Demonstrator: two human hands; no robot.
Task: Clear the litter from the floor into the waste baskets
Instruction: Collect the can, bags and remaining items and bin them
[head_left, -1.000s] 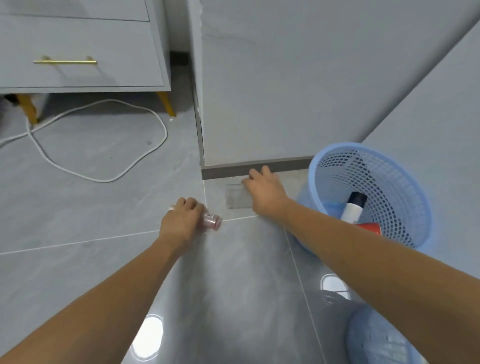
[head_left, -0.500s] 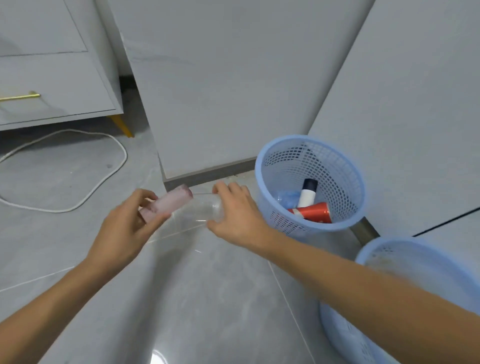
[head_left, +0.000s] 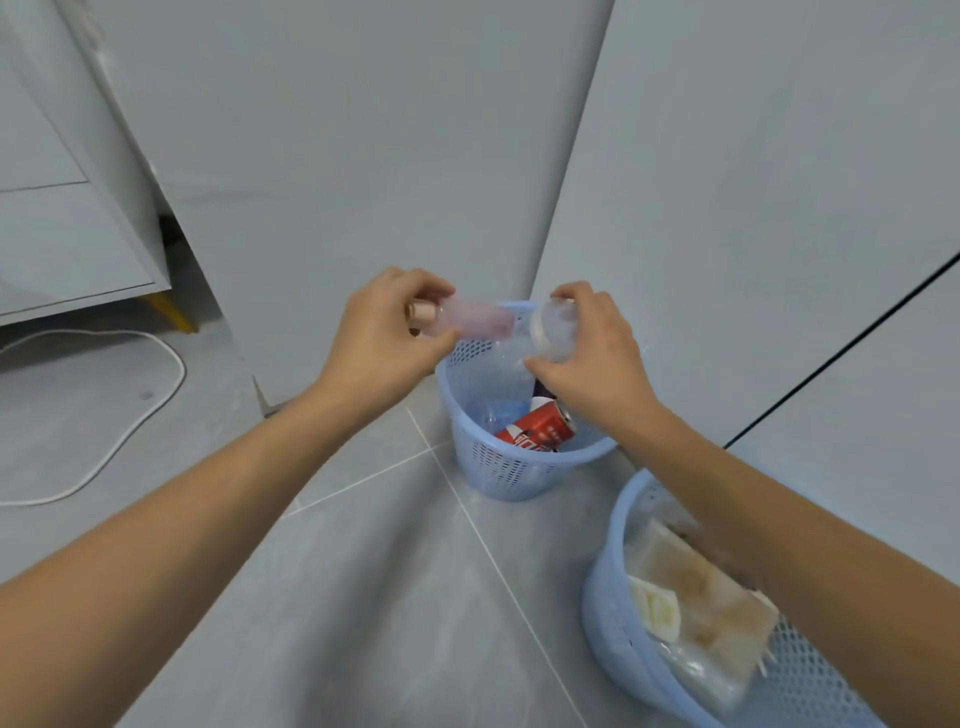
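At frame centre, a pink tube (head_left: 475, 319) and clear cup (head_left: 553, 332) are held, fingers clamped, above the far basket (head_left: 498, 467) by the left hand (head_left: 384, 332) and right hand (head_left: 592, 353).

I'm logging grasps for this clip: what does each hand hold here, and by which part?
The left hand pinches a pink tube at its capped end. The right hand grips a clear bottle round its body. Both are over the far basket.

Two bare forearms and hands (head_left: 382, 332), sleeveless, unadorned.
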